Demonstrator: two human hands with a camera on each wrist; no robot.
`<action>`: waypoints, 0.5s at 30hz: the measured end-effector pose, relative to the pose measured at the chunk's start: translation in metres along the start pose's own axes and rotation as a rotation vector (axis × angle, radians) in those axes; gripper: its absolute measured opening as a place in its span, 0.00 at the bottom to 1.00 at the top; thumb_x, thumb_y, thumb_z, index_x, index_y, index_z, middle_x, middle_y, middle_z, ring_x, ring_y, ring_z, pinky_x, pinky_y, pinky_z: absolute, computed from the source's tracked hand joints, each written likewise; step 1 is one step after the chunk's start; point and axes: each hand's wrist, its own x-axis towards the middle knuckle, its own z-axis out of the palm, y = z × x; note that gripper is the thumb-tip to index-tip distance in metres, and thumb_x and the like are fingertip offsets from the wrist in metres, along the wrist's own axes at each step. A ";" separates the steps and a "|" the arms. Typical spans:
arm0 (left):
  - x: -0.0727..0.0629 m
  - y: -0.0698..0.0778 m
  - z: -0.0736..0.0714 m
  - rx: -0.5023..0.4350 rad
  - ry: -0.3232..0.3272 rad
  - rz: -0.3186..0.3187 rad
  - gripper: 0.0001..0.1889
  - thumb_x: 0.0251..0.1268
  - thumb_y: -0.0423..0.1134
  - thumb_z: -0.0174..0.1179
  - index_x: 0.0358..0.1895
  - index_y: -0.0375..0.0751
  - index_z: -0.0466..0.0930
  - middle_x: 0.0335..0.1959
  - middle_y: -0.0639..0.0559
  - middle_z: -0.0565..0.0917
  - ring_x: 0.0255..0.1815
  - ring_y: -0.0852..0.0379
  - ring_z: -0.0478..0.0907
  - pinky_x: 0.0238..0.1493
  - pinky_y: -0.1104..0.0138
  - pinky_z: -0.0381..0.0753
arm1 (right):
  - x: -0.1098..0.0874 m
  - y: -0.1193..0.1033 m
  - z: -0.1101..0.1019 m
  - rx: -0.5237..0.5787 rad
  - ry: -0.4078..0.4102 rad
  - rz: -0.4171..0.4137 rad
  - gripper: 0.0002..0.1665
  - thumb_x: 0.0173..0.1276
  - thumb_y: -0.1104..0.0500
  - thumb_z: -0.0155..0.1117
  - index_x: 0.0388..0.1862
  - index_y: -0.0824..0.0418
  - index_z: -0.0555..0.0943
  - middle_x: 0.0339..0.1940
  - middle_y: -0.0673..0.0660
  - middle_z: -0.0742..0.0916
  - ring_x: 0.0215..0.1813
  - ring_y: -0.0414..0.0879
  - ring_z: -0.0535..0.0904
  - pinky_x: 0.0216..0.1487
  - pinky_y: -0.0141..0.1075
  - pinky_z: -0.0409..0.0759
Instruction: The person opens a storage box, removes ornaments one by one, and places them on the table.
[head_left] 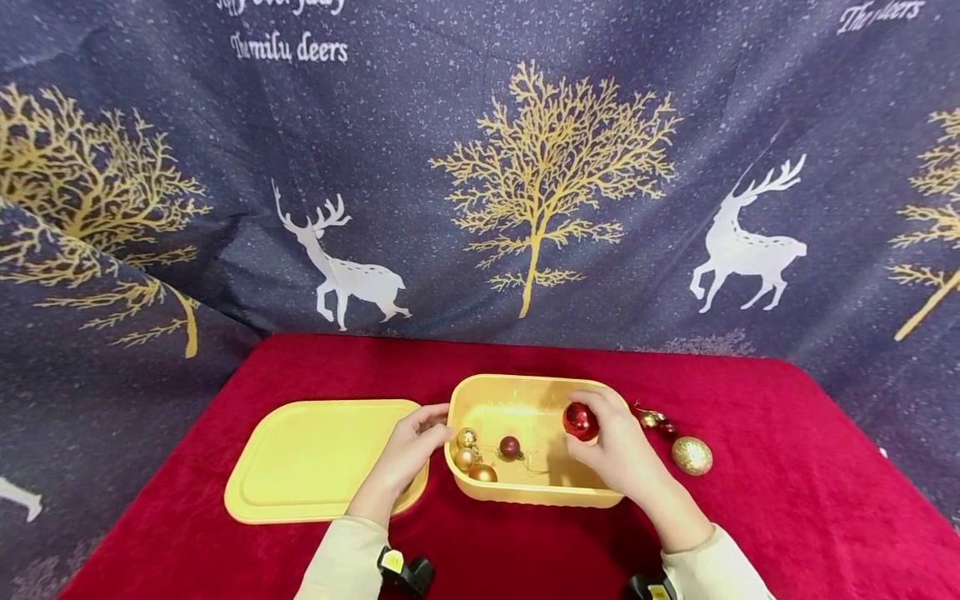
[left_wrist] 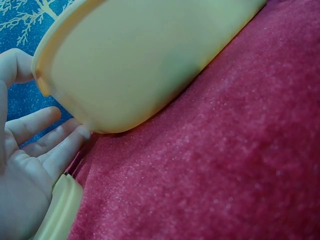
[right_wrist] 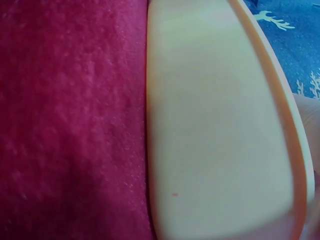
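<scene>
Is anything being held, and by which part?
Yes: the red ball, by its sides, in the fingers of the right hand. The left hand just touches the tub.

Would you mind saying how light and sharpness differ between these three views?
Head view: bright and mostly crisp, a highlight on the red ball, shadow on the red cloth before the yellow box; left wrist view: cooler and softer, a greyish shadow low on the box wall; right wrist view: also soft, a darker patch on the cloth at lower left.
</scene>
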 end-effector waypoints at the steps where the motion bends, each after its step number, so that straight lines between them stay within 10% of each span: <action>1: 0.000 0.001 0.000 0.001 -0.002 0.002 0.23 0.54 0.34 0.58 0.57 0.37 0.77 0.46 0.43 0.81 0.45 0.59 0.76 0.50 0.65 0.75 | 0.000 0.001 -0.001 -0.004 0.010 0.002 0.30 0.46 0.62 0.73 0.51 0.67 0.78 0.50 0.60 0.82 0.53 0.52 0.78 0.52 0.46 0.76; 15: 0.002 0.000 -0.001 0.008 -0.004 -0.006 0.23 0.55 0.35 0.58 0.57 0.37 0.76 0.47 0.43 0.81 0.45 0.59 0.75 0.49 0.68 0.75 | 0.001 0.012 -0.015 -0.008 0.095 0.017 0.31 0.46 0.64 0.72 0.53 0.65 0.77 0.49 0.60 0.82 0.49 0.51 0.80 0.50 0.33 0.75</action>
